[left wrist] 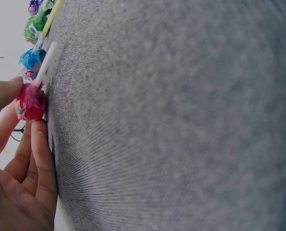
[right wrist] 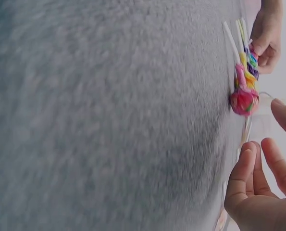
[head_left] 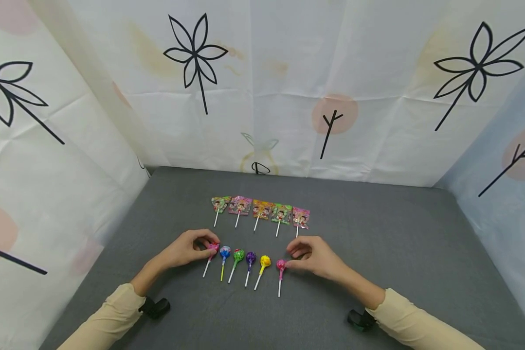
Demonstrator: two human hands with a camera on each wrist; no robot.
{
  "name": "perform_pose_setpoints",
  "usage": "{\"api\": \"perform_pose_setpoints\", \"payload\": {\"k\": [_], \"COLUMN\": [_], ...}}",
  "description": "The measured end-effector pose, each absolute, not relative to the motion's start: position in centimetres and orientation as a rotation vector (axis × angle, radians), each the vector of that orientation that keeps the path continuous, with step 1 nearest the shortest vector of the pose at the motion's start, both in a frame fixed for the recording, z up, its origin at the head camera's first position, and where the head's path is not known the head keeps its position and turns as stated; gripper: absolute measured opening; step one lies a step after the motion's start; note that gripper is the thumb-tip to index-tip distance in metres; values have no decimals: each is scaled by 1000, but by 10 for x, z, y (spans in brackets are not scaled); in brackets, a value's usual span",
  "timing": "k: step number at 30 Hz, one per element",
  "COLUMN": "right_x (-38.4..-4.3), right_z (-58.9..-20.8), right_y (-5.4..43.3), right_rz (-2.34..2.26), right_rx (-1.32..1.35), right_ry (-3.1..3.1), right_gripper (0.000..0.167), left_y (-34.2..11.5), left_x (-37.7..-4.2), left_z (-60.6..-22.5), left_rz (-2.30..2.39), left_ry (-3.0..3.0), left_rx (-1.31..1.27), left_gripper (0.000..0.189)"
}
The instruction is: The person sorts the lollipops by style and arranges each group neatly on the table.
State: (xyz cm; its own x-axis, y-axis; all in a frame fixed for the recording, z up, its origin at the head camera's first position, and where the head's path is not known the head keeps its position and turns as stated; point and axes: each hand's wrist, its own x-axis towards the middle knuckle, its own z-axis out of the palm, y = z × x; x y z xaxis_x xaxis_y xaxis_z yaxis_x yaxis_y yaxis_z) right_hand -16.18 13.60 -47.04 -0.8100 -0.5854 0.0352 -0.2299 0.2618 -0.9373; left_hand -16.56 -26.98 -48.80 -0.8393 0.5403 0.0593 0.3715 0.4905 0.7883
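Note:
A front row of wrapped round lollipops lies on the grey cloth. My left hand pinches the head of the leftmost one, a pink lollipop, between thumb and fingers; its white stick points toward me. Beside it lie a blue lollipop, a green one, a purple one and a yellow one. At the right end is a second pink lollipop. My right hand is right beside its head, thumb and fingers spread apart with nothing between them in the right wrist view.
Behind the front row runs a second row of flat-packet lollipops, among them a green packet, an orange packet and a pink packet. The grey table meets white printed curtains at the back and sides.

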Motion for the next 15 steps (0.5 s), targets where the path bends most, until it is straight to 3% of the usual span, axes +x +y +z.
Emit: {"api": "perform_pose_setpoints", "payload": {"k": [15], "right_x": [-162], "right_z": [-466], "right_y": [176], "right_rz": [-1624], "right_rx": [-665], "right_ry": [2288], "right_gripper": [33], "left_y": [-271], "left_x": [-162], "left_z": [-490], "left_rz": [1282], "left_ry": [2601], "left_rx": [860], "left_gripper": [28]}}
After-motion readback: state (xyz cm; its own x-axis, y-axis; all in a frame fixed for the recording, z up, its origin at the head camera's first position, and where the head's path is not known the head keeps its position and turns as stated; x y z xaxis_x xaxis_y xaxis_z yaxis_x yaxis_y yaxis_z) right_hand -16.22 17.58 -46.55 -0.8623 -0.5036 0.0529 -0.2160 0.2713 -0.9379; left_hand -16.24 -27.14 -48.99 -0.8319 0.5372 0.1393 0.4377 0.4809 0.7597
